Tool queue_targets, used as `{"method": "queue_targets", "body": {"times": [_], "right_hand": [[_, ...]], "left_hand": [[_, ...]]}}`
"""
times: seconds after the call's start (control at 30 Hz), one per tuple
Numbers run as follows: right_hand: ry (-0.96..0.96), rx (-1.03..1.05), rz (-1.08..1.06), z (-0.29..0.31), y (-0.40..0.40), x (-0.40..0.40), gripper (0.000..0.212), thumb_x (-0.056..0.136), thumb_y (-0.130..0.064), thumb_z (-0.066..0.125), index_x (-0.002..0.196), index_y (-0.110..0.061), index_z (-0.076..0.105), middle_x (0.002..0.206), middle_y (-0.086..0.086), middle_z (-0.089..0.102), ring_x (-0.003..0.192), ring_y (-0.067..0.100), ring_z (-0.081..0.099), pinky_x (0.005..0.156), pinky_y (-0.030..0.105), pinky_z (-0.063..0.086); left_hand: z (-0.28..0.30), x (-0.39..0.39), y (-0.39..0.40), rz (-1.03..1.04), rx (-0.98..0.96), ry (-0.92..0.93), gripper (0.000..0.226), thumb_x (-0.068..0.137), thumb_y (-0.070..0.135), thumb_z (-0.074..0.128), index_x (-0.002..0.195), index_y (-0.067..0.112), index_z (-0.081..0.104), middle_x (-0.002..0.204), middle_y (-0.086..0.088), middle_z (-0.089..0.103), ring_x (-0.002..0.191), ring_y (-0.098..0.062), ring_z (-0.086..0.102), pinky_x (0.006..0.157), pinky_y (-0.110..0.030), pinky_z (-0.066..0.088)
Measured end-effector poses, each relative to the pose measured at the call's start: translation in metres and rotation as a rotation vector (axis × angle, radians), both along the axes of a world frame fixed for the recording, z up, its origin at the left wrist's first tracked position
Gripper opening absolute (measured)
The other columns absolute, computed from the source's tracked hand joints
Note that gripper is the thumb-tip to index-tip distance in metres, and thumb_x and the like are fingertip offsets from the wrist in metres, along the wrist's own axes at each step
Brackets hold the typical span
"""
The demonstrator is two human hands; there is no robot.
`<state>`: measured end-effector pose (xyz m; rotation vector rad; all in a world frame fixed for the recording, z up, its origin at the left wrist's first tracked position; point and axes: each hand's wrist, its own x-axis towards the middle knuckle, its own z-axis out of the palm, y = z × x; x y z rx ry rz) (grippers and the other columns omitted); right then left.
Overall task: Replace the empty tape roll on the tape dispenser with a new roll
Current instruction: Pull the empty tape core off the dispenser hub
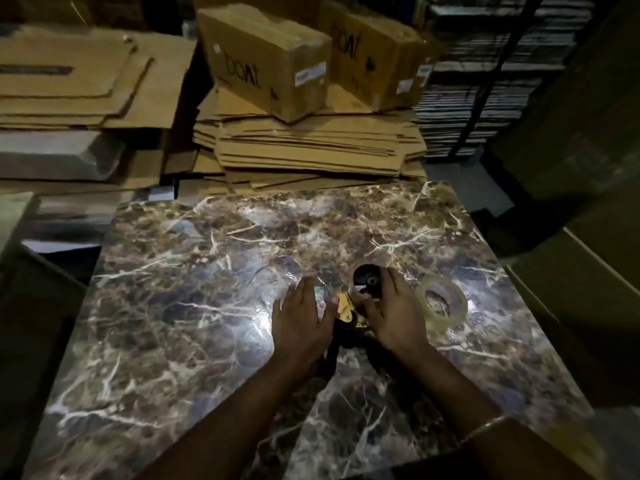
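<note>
The tape dispenser (345,308), black with a yellow part, lies on the marble table (214,265) between my hands. My right hand (393,311) grips it at the black round hub (367,279), fingers curled around the hub's side. My left hand (300,315) is closed over a clear, shiny piece (321,293) just left of the yellow part; it looks like the empty roll, but I cannot tell for sure. A full roll of clear tape (441,303) lies flat on the table right of my right hand, apart from it. The dispenser's handle is hidden under my wrists.
Flattened cardboard stacks (311,147) and two closed boxes (266,60) stand beyond the table's far edge. More cardboard (69,84) is piled at the back left. Large boxes (571,271) press close on the right, another box (31,306) on the left.
</note>
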<state>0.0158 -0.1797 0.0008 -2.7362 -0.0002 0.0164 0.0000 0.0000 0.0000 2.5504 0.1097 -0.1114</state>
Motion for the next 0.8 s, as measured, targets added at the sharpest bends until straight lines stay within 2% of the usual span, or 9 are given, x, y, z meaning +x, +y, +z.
{"method": "queue_targets", "body": {"times": [0.1, 0.27, 0.33, 0.43, 0.5, 0.6, 0.67, 0.77, 0.8], "right_hand": [[-0.081, 0.057, -0.126, -0.011, -0.004, 0.004, 0.072, 0.098, -0.055, 0.035, 0.149, -0.003, 0.038, 0.151, 0.019, 0.043, 0.133, 0.038, 0.046, 0.101, 0.045, 0.046], [-0.107, 0.125, -0.287, -0.027, -0.003, 0.005, 0.054, 0.102, -0.043, 0.047, 0.139, -0.004, 0.046, 0.135, 0.019, 0.058, 0.121, 0.037, 0.056, 0.088, 0.043, 0.048], [-0.076, 0.188, -0.324, -0.03, -0.003, 0.005, 0.044, 0.101, -0.045, 0.047, 0.126, -0.009, 0.054, 0.117, 0.015, 0.066, 0.103, 0.035, 0.062, 0.075, 0.04, 0.048], [-0.032, 0.275, -0.37, -0.034, -0.004, 0.009, 0.04, 0.095, -0.048, 0.047, 0.111, -0.013, 0.059, 0.102, 0.01, 0.066, 0.089, 0.031, 0.062, 0.075, 0.043, 0.051], [0.002, 0.339, -0.391, -0.038, -0.007, 0.013, 0.039, 0.087, -0.048, 0.048, 0.105, -0.016, 0.059, 0.098, 0.008, 0.064, 0.086, 0.029, 0.061, 0.076, 0.046, 0.052], [0.053, 0.508, -0.406, -0.04, -0.012, 0.019, 0.035, 0.086, -0.033, 0.054, 0.115, -0.015, 0.062, 0.105, 0.011, 0.063, 0.085, 0.022, 0.061, 0.069, 0.04, 0.052], [0.09, 0.553, -0.367, -0.035, -0.013, 0.018, 0.037, 0.094, -0.019, 0.053, 0.127, -0.005, 0.061, 0.11, 0.02, 0.064, 0.079, 0.019, 0.06, 0.066, 0.035, 0.049], [0.155, 0.375, -0.295, -0.023, -0.003, 0.012, 0.037, 0.099, -0.009, 0.05, 0.135, -0.005, 0.059, 0.129, 0.021, 0.061, 0.109, 0.034, 0.062, 0.085, 0.036, 0.049], [0.163, 0.333, -0.271, -0.021, 0.001, 0.007, 0.038, 0.099, -0.01, 0.051, 0.136, -0.008, 0.058, 0.134, 0.019, 0.059, 0.111, 0.033, 0.061, 0.082, 0.033, 0.047]], "left_hand": [[-0.019, 0.004, -0.011, -0.044, -0.21, -0.005, 0.066, 0.096, 0.052, 0.047, 0.151, 0.018, 0.033, 0.145, -0.002, 0.053, 0.13, -0.024, 0.053, 0.102, -0.04, 0.043], [-0.047, 0.01, -0.019, -0.004, -0.367, -0.093, 0.063, 0.086, 0.057, 0.052, 0.137, 0.021, 0.045, 0.127, 0.0, 0.061, 0.117, -0.023, 0.059, 0.091, -0.044, 0.051], [-0.055, 0.012, -0.019, -0.008, -0.428, -0.115, 0.061, 0.089, 0.056, 0.056, 0.137, 0.021, 0.045, 0.131, 0.0, 0.059, 0.118, -0.024, 0.059, 0.092, -0.046, 0.051], [-0.062, 0.012, -0.019, -0.01, -0.521, -0.122, 0.07, 0.09, 0.056, 0.057, 0.149, 0.023, 0.037, 0.142, 0.002, 0.054, 0.123, -0.022, 0.057, 0.099, -0.048, 0.049], [-0.061, 0.011, -0.017, -0.038, -0.559, -0.151, 0.06, 0.091, 0.051, 0.059, 0.141, 0.02, 0.046, 0.124, 0.009, 0.06, 0.113, -0.022, 0.061, 0.095, -0.047, 0.051], [-0.059, 0.008, -0.011, -0.021, -0.648, -0.161, 0.043, 0.091, 0.043, 0.065, 0.124, 0.016, 0.061, 0.09, 0.02, 0.057, 0.092, -0.015, 0.06, 0.09, -0.042, 0.053], [-0.059, 0.005, -0.009, -0.017, -0.655, -0.167, 0.043, 0.084, 0.051, 0.067, 0.112, 0.019, 0.067, 0.092, 0.014, 0.064, 0.092, -0.016, 0.063, 0.088, -0.042, 0.054], [-0.067, -0.001, -0.007, 0.008, -0.759, -0.199, 0.041, 0.067, 0.061, 0.067, 0.087, 0.025, 0.067, 0.095, -0.002, 0.074, 0.092, -0.028, 0.07, 0.082, -0.055, 0.057], [-0.068, -0.005, -0.007, 0.027, -0.783, -0.202, 0.032, 0.069, 0.057, 0.069, 0.08, 0.028, 0.065, 0.096, -0.005, 0.074, 0.093, -0.031, 0.07, 0.081, -0.057, 0.057]]}}
